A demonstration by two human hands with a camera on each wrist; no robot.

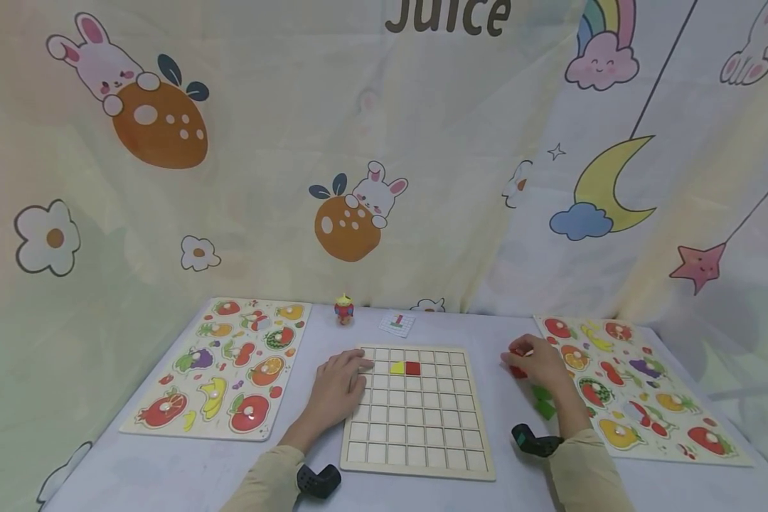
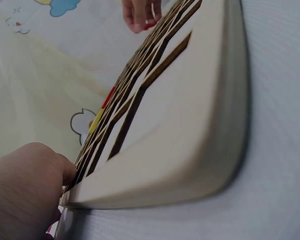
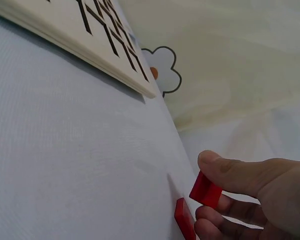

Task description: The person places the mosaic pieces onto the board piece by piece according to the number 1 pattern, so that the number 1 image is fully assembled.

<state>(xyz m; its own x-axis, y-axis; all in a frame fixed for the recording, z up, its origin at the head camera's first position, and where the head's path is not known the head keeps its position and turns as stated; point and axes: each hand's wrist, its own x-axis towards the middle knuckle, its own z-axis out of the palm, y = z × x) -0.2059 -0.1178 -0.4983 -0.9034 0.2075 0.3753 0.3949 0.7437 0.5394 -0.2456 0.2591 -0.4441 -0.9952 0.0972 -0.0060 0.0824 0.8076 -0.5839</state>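
In the head view a wooden grid board (image 1: 416, 472) lies on the table with square cells. A yellow piece (image 1: 397, 368) and a red square tile (image 1: 412, 368) sit side by side in its second row. My left hand (image 1: 339, 387) rests with fingers extended at the board's upper left edge. To the right of the board, my right hand (image 1: 540, 363) pinches a red tile (image 3: 206, 191) between thumb and fingers, just above the table. Below it in the right wrist view, another red piece (image 3: 184, 220) lies on the table, partly cut off. Green pieces (image 1: 542, 402) lie near the right wrist.
Fruit puzzle boards stand on both sides, one left (image 1: 230, 434) and one right (image 1: 678, 459). Behind the grid board are a small toy figure (image 1: 343, 310) and a printed card (image 1: 397, 323). A patterned cloth (image 1: 262, 213) hangs at the back.
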